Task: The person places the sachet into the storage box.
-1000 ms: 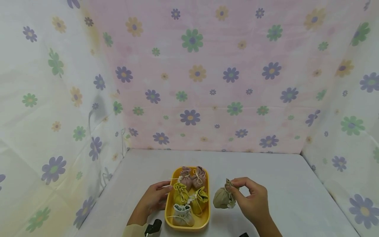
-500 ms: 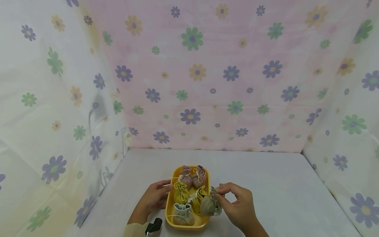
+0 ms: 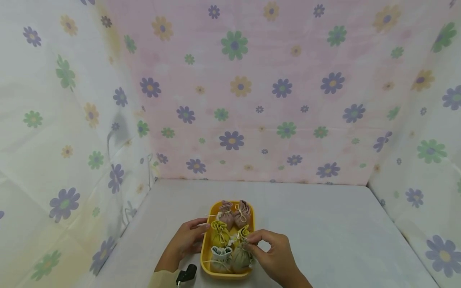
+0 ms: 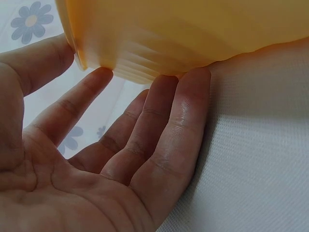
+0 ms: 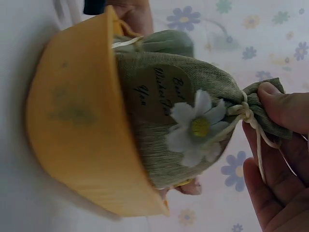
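Observation:
A yellow plastic tray (image 3: 225, 276) with drawstring pouches in it stands on the table. My left hand (image 3: 184, 241) rests at its left side; in the left wrist view the fingertips (image 4: 193, 87) touch the outer wall and the fingers are mostly extended. Between thumb and fingers, my right hand (image 3: 276, 256) pinches the gathered neck of a grey-green drawstring pouch (image 3: 240, 259). That pouch sits low in the tray's front right corner. A white cloth flower (image 5: 190, 128) and a round printed label (image 5: 152, 92) show on it; whether it touches the bottom is hidden.
Two pinkish-brown pouches (image 3: 243, 216) fill the tray's far end. Two yellow pouches (image 3: 219, 236) lie in the middle, and a pale grey one (image 3: 220, 265) is at front left. Flowered cloth walls (image 3: 252, 120) enclose the white table (image 3: 324, 224) on three sides.
My right hand has carried the grey-green pouch left from beside the tray, over its right rim and down into the front right corner. My left hand has stayed in place.

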Tool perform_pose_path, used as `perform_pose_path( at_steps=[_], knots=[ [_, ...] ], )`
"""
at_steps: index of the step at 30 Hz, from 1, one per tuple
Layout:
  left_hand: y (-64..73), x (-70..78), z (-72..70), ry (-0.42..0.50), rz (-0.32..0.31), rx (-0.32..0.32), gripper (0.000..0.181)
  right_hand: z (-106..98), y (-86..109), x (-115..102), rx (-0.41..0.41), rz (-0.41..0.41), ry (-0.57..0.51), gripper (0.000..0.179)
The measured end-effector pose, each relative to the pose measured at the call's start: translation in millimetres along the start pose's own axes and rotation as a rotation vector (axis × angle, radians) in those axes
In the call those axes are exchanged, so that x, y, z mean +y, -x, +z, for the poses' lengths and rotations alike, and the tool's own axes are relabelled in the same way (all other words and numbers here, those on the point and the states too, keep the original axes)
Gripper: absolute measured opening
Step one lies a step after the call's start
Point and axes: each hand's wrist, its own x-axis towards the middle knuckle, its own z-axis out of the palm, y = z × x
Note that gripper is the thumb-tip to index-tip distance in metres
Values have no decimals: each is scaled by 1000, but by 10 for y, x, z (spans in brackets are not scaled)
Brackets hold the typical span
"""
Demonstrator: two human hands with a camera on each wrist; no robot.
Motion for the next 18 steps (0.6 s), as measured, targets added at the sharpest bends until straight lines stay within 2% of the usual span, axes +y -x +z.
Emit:
perform_pose_path(
  at_steps=[3, 12, 18],
  knots=[
    [-2, 0, 4, 0, 0, 4, 72, 27, 31, 39, -19, 38, 3, 21],
    [2, -1, 13, 22, -6, 1, 70, 100, 90, 137, -147, -16, -38, 17],
    [-3, -9, 10, 20, -5, 1, 73, 157, 129, 202, -232, -37, -24, 17]
  ],
)
